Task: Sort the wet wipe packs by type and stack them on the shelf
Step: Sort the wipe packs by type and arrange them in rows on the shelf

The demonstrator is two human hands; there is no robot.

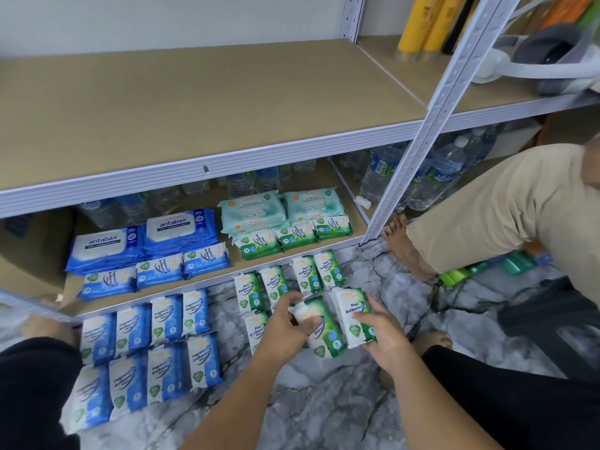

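Note:
My left hand (287,323) grips a green pine wipe pack (321,329) above the marble floor. Beside it, my right hand (380,332) holds a second green pine pack (352,315). Several more green pine packs (285,284) lie on the floor behind them. Blue fragrance-free packs (146,345) lie in rows on the floor to the left. On the bottom shelf (74,303) sit large blue antabax packs (143,241), small blue packs (156,271), pale teal packs (282,206) and small green packs (292,237).
An empty upper shelf board (194,108) overhangs the bottom shelf. Water bottles (406,177) stand at the back and right of the bottom shelf. Another person's leg in tan trousers (487,209) and bare foot (404,248) stand by the white shelf post (418,151).

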